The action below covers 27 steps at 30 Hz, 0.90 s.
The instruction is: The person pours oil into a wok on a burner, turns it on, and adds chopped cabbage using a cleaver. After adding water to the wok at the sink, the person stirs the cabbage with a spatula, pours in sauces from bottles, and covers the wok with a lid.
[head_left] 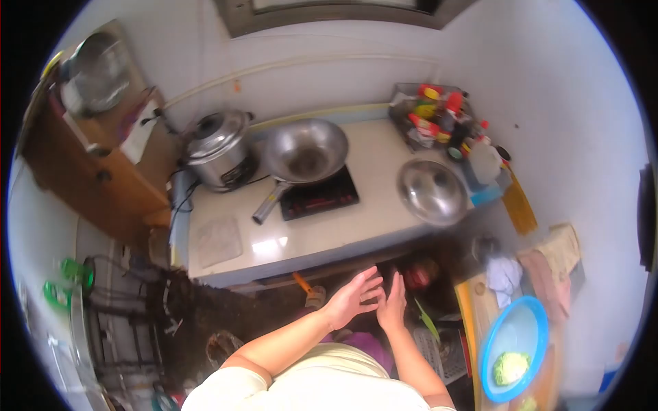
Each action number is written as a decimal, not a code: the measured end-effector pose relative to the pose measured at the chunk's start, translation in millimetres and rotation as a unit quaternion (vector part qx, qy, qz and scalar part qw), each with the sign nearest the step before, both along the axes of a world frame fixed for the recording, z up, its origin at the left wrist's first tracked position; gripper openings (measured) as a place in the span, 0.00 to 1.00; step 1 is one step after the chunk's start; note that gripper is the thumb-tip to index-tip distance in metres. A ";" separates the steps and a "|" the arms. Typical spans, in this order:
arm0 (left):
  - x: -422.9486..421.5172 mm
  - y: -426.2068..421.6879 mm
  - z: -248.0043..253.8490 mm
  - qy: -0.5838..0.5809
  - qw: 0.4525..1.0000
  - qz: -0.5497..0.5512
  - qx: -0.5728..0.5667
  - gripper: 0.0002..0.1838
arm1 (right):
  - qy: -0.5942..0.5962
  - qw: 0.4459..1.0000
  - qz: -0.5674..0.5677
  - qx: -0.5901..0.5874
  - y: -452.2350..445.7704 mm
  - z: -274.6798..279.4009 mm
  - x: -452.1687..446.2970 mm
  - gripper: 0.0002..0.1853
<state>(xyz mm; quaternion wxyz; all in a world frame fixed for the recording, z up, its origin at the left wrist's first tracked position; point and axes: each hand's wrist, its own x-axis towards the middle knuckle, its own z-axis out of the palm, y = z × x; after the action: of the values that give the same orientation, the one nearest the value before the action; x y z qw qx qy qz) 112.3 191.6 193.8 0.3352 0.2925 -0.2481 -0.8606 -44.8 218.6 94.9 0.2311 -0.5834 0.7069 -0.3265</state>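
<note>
My left hand is in front of the counter, its fingers spread and nothing in it. Close beside it, my right hand has its fingers stretched out and is empty too. The palms partly face each other; whether the fingertips touch I cannot tell. Beyond them, a steel wok sits on a black induction cooker, its handle pointing toward the front left. To the right on the counter is a shiny metal bowl.
A rice cooker stands left of the wok. Bottles and packets fill a tray at the back right. On the right, a blue basin holds a cabbage, near some cloths. A wooden cabinet stands at left.
</note>
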 end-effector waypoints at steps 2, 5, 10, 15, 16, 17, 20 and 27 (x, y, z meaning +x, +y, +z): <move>23.4 10.2 7.2 0.049 0.998 0.024 -0.013 0.36 | -0.090 0.994 0.062 0.005 -2.6 -5.0 19.2 0.30; 60.9 23.8 6.0 0.211 0.977 0.016 -0.010 0.35 | -0.510 0.822 0.229 0.111 -6.7 36.9 60.2 0.29; 127.5 37.3 -6.2 0.149 0.987 0.040 -0.039 0.32 | -0.713 0.585 0.242 0.301 -1.2 101.8 119.8 0.44; 205.3 57.8 15.8 0.074 0.988 0.117 -0.063 0.27 | -0.618 0.650 0.354 0.264 4.7 134.7 190.1 0.41; 225.0 64.6 22.8 0.067 0.987 0.132 -0.059 0.24 | -0.603 0.667 0.345 0.269 6.2 134.5 206.5 0.40; 246.2 71.1 24.3 0.023 0.985 0.156 -0.075 0.23 | -0.587 0.683 0.336 0.274 6.9 131.4 223.8 0.39; 312.8 88.3 19.5 -0.106 0.959 0.228 -0.127 0.22 | -0.511 0.760 0.325 0.236 8.6 118.0 275.9 0.33; 427.7 78.4 57.1 -0.190 0.886 0.373 -0.198 0.25 | -0.372 0.814 0.418 0.159 -8.9 135.2 400.4 0.16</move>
<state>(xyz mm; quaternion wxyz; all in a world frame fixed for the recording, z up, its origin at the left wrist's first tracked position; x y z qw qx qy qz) 540.0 270.0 250.8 0.6286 0.4487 -0.3454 -0.5331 355.6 209.7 230.1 0.6801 -0.6116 0.2974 -0.2740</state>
